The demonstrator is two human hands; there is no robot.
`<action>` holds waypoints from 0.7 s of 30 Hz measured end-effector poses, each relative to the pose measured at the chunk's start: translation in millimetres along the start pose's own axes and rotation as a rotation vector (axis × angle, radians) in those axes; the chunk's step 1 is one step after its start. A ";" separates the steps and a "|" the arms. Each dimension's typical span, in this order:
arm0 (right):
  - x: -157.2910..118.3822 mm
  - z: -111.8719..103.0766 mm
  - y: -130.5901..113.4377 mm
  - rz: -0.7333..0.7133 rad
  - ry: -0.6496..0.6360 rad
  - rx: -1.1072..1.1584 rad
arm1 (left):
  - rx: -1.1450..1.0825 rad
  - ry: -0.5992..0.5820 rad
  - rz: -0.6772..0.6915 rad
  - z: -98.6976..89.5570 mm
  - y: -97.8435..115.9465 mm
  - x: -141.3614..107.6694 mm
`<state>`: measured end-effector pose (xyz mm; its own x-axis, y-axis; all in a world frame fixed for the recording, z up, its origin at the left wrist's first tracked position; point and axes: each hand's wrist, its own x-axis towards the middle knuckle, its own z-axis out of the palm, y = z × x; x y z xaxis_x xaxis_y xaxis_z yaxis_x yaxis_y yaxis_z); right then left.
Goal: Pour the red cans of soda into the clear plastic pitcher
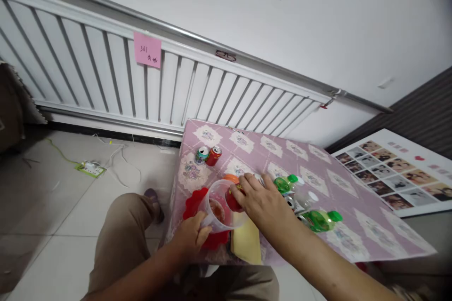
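My left hand (192,235) is closed around the handle of a clear plastic pitcher (205,203), which has reddish-brown liquid (216,210) in its bottom. My right hand (257,196) wraps a red drink can (233,200) from above, tilted at the pitcher's mouth. My fingers hide most of the can, and I cannot see its opening. Under the pitcher lies a red scalloped tray (192,202). A folded yellow cloth (246,242) lies right beside it, close to the table's front edge. Behind the pitcher, something round and orange (231,178) is partly covered.
A teal opened can (201,155) and a red can (213,156) stand at the table's back left. Green bottles (319,220) and other containers crowd right of my forearm. The flowered tablecloth (273,146) reaches the radiator (176,87). A power strip (90,169) lies on the floor.
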<state>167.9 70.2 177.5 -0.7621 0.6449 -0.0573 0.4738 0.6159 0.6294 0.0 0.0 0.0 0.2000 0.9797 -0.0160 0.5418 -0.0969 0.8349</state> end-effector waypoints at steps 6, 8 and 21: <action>-2.4 1.1 1.4 0.005 -0.029 0.038 | -0.046 0.025 0.033 1.7 -2.8 -0.8; -4.6 2.8 2.7 0.018 -0.063 0.058 | -0.060 0.037 0.037 2.9 -4.6 -0.9; -35.6 18.9 21.4 0.177 -0.142 0.368 | -0.074 0.066 0.062 10.8 -14.4 1.7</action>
<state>213.5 68.9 178.4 -0.5991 0.7949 -0.0956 0.7369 0.5942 0.3223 1.3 1.2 -17.9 0.1755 0.9819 0.0711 0.4680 -0.1467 0.8715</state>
